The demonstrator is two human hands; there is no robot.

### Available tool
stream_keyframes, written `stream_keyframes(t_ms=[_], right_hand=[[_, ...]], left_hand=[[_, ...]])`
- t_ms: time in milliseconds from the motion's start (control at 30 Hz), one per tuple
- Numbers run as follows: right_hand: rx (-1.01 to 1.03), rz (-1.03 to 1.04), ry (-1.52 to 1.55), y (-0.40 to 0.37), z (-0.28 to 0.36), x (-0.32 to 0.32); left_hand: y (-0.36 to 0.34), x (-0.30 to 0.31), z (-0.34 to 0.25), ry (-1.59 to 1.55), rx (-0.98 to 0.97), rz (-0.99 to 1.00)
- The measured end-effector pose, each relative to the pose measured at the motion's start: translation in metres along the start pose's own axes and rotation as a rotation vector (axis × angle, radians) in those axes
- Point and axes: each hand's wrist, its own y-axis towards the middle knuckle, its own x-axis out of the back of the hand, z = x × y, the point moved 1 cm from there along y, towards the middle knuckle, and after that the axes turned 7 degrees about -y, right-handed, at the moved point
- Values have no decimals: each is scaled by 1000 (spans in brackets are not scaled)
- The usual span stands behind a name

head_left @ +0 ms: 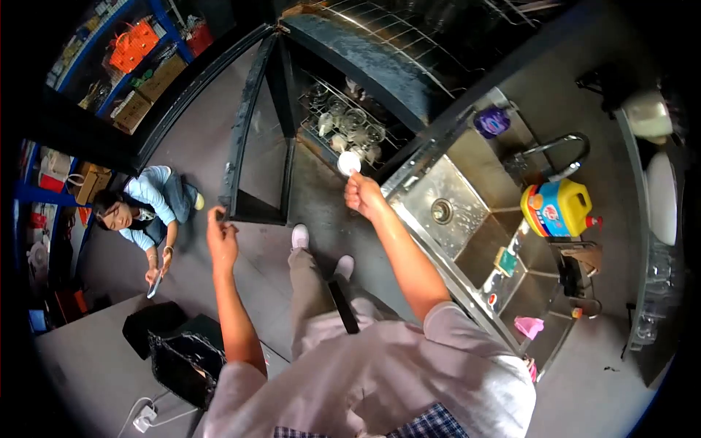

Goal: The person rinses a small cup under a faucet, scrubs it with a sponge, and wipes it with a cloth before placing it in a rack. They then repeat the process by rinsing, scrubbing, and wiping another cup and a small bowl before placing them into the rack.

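Note:
My right hand (363, 196) pinches a small white cup (349, 163) by its near side, in front of the open cabinet. Behind the cup, a wire rack (312, 137) inside the cabinet carries several clear glasses (354, 119) and white cups (326, 124). My left hand (221, 242) is raised beside the lower corner of the swung-out glass cabinet door (267, 157). Its fingers are loosely bent and apart, with nothing in them.
To the right is a steel sink (467, 244) with a curved faucet (558, 157), a yellow jug (558, 208), a green sponge (504, 261) and a pink cloth (529, 326). A person (150, 212) crouches at the left, holding a phone (155, 285). A black bag (186, 365) is at the lower left.

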Motion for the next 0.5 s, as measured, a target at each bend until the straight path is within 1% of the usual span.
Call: stream_keyframes(t_ms=[67,100,133,167,200,233,267,333,400,433,467,500], right_hand=[[45,-152,51,54,11,1],[126,-180,11,76,22,6],[130,-121,144,96,36,13],[155,-163,183,113,52,16],[179,-214,221,125,68,23],[193,-231,220,140,81,37],[201,-244,217,155,94,51],[198,-380,210,180,117,70],[194,-536,278,212,134,93],[211,-582,299,226,143,101],[227,-633,322,238,150,110],[209,-676,308,249,157,120]], left_hand=[[18,20,20,-42,-58,-85],[25,28,22,-33,-69,-95],[34,36,24,-27,-90,-105],[42,43,35,-38,-69,-121],[49,50,47,-49,-110,-140],[50,50,35,-3,-100,-178],[54,55,36,33,-132,-193],[59,69,47,-20,-58,-141],[67,85,64,113,-107,-95],[71,87,60,63,-46,-78],[73,87,65,28,-80,-112],[75,88,64,36,-77,-101]])
